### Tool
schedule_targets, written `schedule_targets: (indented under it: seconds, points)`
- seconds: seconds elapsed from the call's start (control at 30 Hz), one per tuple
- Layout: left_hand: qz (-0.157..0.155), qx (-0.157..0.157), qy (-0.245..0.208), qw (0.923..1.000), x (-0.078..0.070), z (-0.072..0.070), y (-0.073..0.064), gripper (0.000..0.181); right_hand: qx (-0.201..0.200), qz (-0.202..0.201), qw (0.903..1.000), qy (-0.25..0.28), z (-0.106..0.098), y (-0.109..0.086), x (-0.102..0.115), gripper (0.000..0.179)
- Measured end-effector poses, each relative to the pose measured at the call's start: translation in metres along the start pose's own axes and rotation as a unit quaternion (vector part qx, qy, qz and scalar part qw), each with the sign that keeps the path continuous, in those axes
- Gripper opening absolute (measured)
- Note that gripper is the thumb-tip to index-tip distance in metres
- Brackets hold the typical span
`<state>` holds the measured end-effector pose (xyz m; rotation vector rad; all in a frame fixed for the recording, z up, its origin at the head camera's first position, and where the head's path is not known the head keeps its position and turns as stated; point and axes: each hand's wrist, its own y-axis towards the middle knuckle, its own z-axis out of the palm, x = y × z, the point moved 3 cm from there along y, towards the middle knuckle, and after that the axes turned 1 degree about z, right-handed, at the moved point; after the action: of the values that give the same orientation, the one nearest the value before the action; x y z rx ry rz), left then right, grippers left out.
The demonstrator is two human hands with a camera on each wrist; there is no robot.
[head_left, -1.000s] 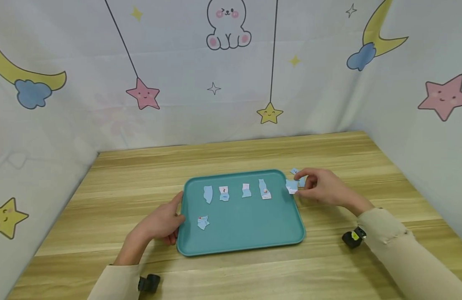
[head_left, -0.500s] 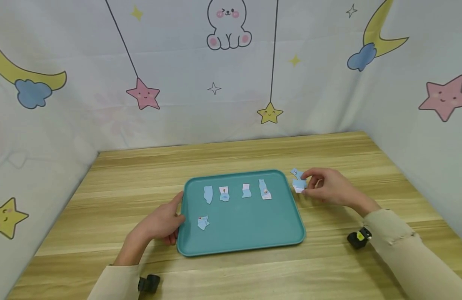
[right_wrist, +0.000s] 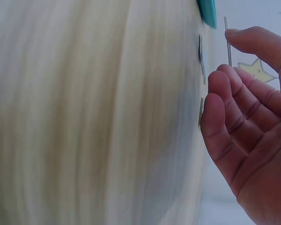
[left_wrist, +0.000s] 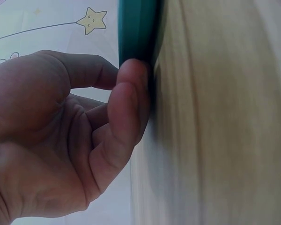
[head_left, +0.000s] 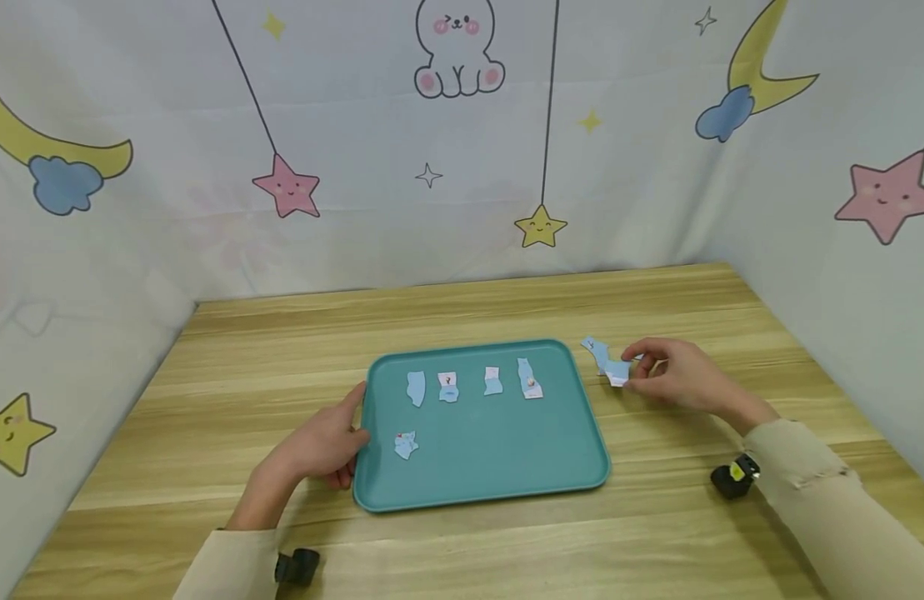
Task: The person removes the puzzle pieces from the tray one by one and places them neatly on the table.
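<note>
My right hand (head_left: 677, 375) pinches a light blue and white puzzle piece (head_left: 617, 373) between thumb and fingers, above the table to the right of the tray. In the right wrist view the held piece (right_wrist: 228, 44) appears edge-on as a thin strip. It overlaps another blue piece (head_left: 594, 348) lying on the table; a further piece (head_left: 638, 357) is mostly hidden by the fingers. My left hand (head_left: 319, 437) grips the left rim of the teal tray (head_left: 484, 497), thumb over the edge. The left wrist view has the fingers (left_wrist: 124, 112) right at the tray's edge.
On the tray lie several blue puzzle pieces: a plain one (head_left: 417, 388), three others in the same row, and a small one (head_left: 406, 444) at lower left. A printed cloth (head_left: 432, 233) hangs behind the wooden table (head_left: 297, 325).
The right hand has moved right with the puzzle piece, from over the tray's right rim to over the table, uncovering more of the piece lying there. The left hand has stayed still.
</note>
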<state>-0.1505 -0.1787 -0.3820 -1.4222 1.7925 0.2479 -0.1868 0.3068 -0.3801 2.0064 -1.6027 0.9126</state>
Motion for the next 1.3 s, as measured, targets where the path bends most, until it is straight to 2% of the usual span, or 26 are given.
schedule_targets:
  seconds: [0.7,0.97,1.3]
  points:
    - [-0.001,0.002,0.003,1.0,0.0,-0.002,0.001,0.08,-0.009,0.031,0.9982,-0.05,-0.042,0.003,-0.041,0.047]
    - [-0.002,0.001,-0.001,1.0,-0.001,-0.002,0.001,0.079,0.001,0.053,0.9972,-0.052,-0.049,0.006,-0.056,0.05]
    - [-0.002,0.0,-0.003,1.0,0.0,0.0,-0.001,0.079,-0.004,0.059,0.9958,-0.069,-0.057,0.006,-0.06,0.049]
